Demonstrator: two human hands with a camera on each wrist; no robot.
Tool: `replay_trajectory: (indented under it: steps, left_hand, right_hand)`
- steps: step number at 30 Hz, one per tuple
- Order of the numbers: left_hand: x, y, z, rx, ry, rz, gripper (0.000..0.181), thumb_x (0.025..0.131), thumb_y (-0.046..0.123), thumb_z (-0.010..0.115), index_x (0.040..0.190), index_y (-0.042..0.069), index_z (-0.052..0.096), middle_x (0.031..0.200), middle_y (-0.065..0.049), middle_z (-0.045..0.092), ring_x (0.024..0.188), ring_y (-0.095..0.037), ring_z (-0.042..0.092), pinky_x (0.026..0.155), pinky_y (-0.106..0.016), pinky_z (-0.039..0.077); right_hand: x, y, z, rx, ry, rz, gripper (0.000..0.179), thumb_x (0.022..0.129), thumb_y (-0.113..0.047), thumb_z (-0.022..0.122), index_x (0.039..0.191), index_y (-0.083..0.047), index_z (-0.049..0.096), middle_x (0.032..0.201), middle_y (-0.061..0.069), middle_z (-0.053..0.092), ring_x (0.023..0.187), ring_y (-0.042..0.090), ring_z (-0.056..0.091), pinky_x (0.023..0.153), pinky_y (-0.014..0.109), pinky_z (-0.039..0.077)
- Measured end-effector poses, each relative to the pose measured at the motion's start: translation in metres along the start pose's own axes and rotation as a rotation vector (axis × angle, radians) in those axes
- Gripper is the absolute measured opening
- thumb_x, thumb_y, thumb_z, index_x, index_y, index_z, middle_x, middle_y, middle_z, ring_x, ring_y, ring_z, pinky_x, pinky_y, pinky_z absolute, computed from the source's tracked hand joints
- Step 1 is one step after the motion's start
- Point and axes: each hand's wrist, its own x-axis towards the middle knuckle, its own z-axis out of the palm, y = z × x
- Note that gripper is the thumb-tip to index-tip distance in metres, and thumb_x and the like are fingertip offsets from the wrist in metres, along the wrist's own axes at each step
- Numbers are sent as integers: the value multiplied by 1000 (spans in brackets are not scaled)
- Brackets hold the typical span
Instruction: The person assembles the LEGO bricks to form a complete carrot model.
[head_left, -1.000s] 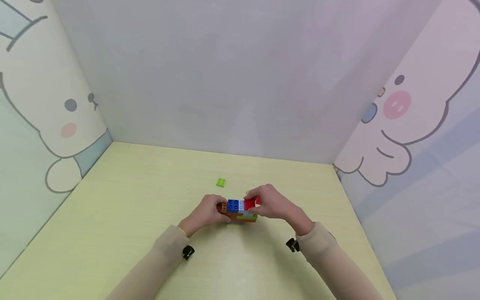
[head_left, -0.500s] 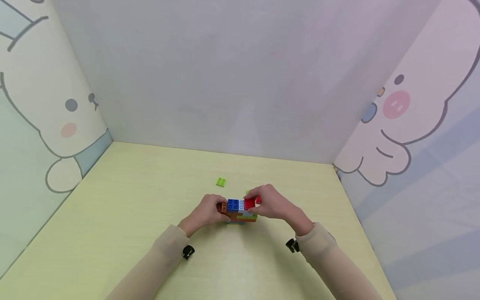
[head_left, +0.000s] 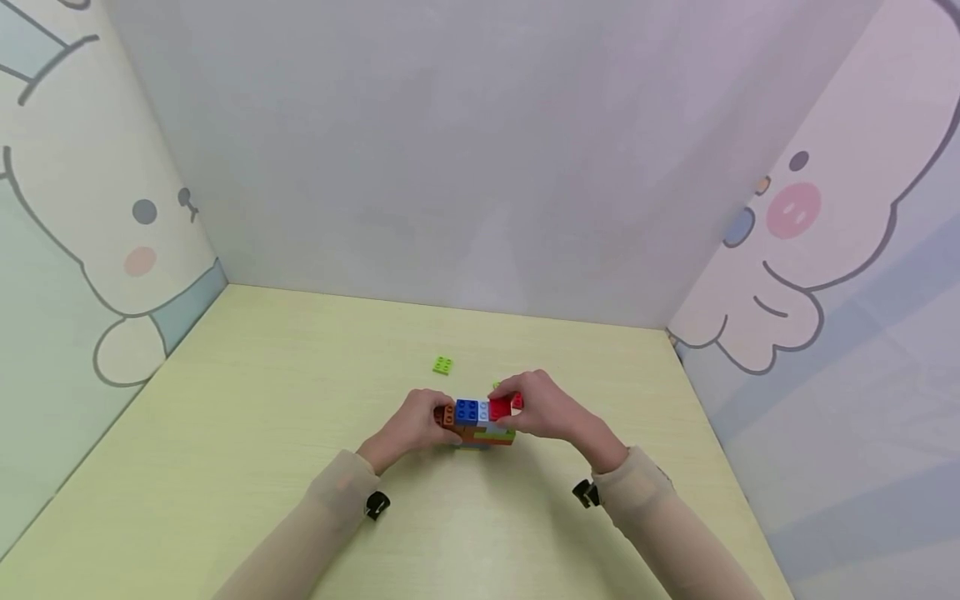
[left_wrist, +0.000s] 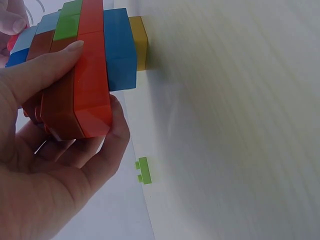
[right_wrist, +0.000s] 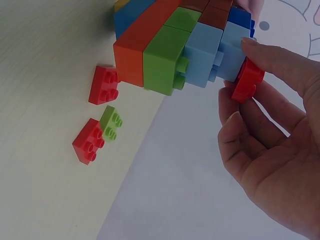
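Note:
A block build of stacked toy bricks [right_wrist: 171, 57] stands at the middle of the table, with yellow and teal at its bottom, then orange-red, green, brown, light blue and dark blue. My left hand [head_left: 412, 425] grips its left end, the thumb on the near side and the other fingers round the far side, over the brown and orange-red bricks [left_wrist: 92, 95]. At the upper right end my right hand [head_left: 543, 404] pinches a small red brick [right_wrist: 248, 80] between thumb and fingers. That brick lies against the top light blue brick [right_wrist: 233, 49], next to the dark blue brick [head_left: 467, 411].
A flat lime green brick [head_left: 442, 365] lies on the table [head_left: 315, 350] behind the build. Beyond its right end, in the right wrist view, are a red brick [right_wrist: 104, 85], another red brick [right_wrist: 89, 141] and a lime brick [right_wrist: 111, 123]. A grey wall [head_left: 450, 167] bounds the back.

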Motion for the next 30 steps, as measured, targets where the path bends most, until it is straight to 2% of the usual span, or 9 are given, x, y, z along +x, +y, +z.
replay_trajectory:
  steps: [7, 16, 25, 30]
  left_hand:
    - [0, 2, -1, -7, 0, -7, 37, 69, 21, 88, 99, 7, 71, 94, 1, 66, 85, -14, 58, 76, -34, 49]
    - [1, 1, 0, -7, -5, -4, 36, 68, 21, 88, 98, 8, 71, 93, 1, 66, 84, -14, 58, 75, -33, 50]
    - [1, 1, 1, 1, -9, -29, 38, 69, 22, 88, 100, 8, 71, 95, 1, 65, 85, -14, 58, 76, -33, 50]
    - [1, 0, 1, -2, -12, -28, 37, 69, 21, 88, 100, 9, 71, 95, 1, 65, 85, -14, 58, 76, -33, 49]
  right_hand:
    - [0, 1, -1, 13, 1, 1, 29, 78, -17, 80, 105, -11, 73, 92, -8, 66, 83, 23, 61, 66, 27, 50]
    - [-1, 0, 0, 20, 6, -2, 28, 78, -17, 80, 104, -10, 73, 93, -7, 66, 83, 20, 61, 68, 26, 50]
    - [0, 1, 1, 24, 12, -13, 29, 77, -16, 80, 105, -10, 73, 93, -7, 66, 83, 21, 61, 67, 26, 50]
    - [-1, 1, 2, 3, 9, -16, 30, 79, -17, 79, 107, -10, 72, 95, -7, 65, 82, 14, 59, 69, 27, 51]
